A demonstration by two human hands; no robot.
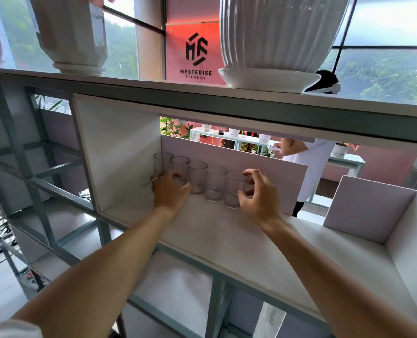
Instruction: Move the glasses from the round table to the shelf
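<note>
Inside the white shelf (227,235), five glasses (197,176) stand in a row along the far panel. The left hand (169,190) curls around the left glasses; the right hand (257,193), half open, cups the rightmost.

Both bare forearms reach forward and up. The left hand (171,189) is curled, palm down; the right hand (257,195) has fingers spread and curved.
</note>
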